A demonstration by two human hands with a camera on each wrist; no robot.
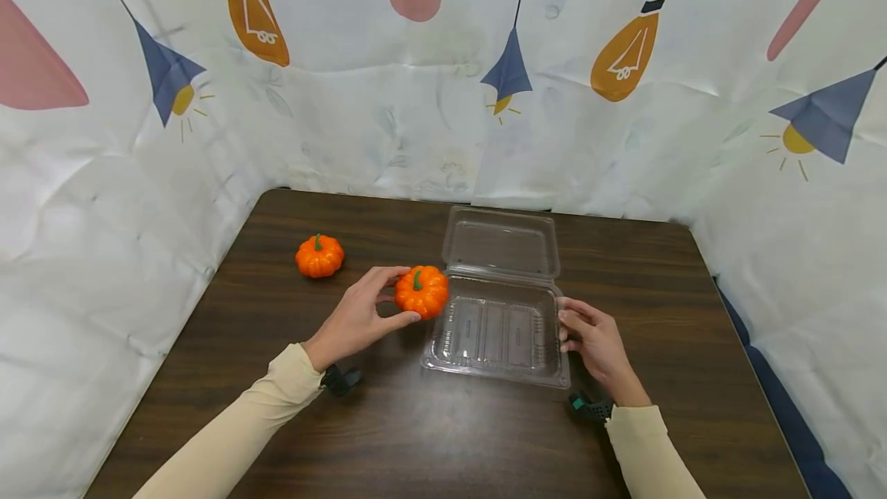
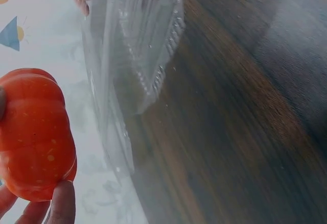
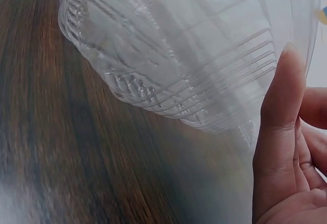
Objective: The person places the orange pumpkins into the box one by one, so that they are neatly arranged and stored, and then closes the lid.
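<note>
My left hand [image 1: 356, 318] holds a small orange pumpkin [image 1: 421, 292] with a green stem between thumb and fingers. In the head view the pumpkin overlaps the left rim of a clear plastic clamshell container [image 1: 495, 376], whose lid [image 1: 500, 241] is folded back away from me. The left wrist view shows the pumpkin [image 2: 36, 137] close up, raised above the table, the thumb at its lower side. At the container's right rim, my right hand [image 1: 596, 341] pinches the edge; in the right wrist view its thumb [image 3: 283, 96] lies along the clear wall [image 3: 168, 81].
A second orange pumpkin [image 1: 319, 256] stands on the dark wooden table [image 1: 443, 445], left of the container and farther back than my left hand. White sheets [image 1: 388, 137] printed with lamps and bulbs hang behind the table and along both sides.
</note>
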